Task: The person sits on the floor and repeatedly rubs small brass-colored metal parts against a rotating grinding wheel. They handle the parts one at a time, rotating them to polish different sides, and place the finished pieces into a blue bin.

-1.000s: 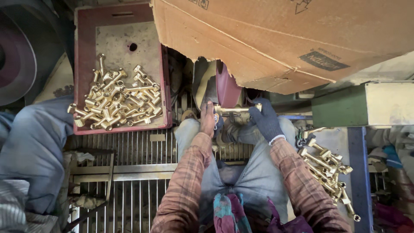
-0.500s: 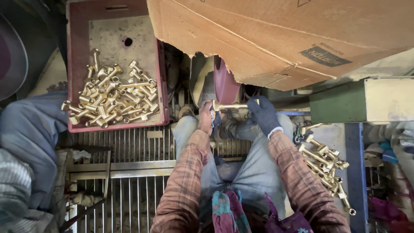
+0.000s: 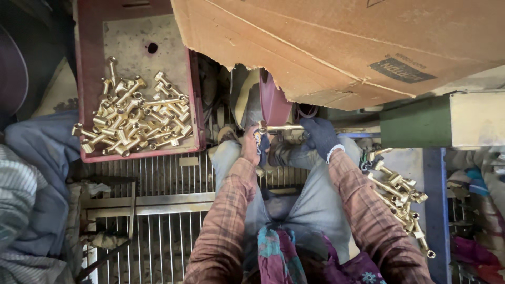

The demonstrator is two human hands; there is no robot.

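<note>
Head view looks straight down on a seated person in grey trousers and plaid sleeves. Both hands grip one long brass fitting (image 3: pixel 281 128), a slim golden rod with a knobbed end, held level just above the knees. The left hand (image 3: pixel 251 144), bare or thinly covered, is curled shut around the fitting's left end, next to a dark blue scrap hanging there. The right hand (image 3: pixel 321 138), in a dark blue knitted glove with a pale cuff, is closed over the fitting's right part. The fitting lies right against the lower rim of a dull red round wheel (image 3: pixel 274 100), which is half hidden beneath a big torn brown cardboard sheet (image 3: pixel 336 47); whether metal and wheel touch cannot be told.

To the left, a worn red plastic crate (image 3: pixel 87 94) holds a heap of similar brass fittings (image 3: pixel 134 121) piled toward its near edge. On the right, beside the person's right forearm, a second row of brass fittings (image 3: pixel 400 197) lies on a pale surface. A grating of thin metal bars (image 3: pixel 158 221) runs under the legs. A green and cream metal box (image 3: pixel 442 123) stands at right.
</note>
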